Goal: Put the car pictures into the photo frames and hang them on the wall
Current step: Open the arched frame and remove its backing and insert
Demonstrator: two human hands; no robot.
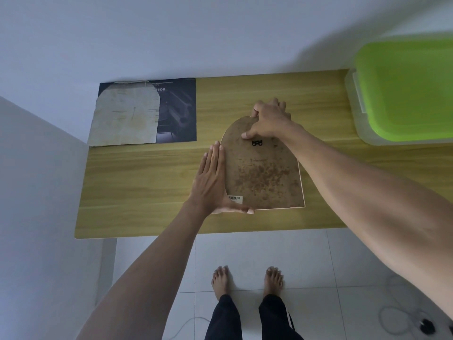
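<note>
An arch-topped photo frame (264,175) lies face down on the wooden table (147,182), its stained brown backing up, with a black hanger (257,143) near the top and a barcode sticker (235,198) at the lower left. My left hand (212,182) lies flat and open against the frame's left edge, thumb along its bottom edge. My right hand (268,121) grips the arched top of the backing. At the table's far left a dark car picture (177,111) lies flat, partly covered by a pale arch-shaped sheet (125,116).
A clear storage box with a green lid (402,89) stands at the table's right end. White walls close in behind and at the left. Below the table's front edge are white floor tiles, my bare feet (247,280) and loose cables (404,315) at the right.
</note>
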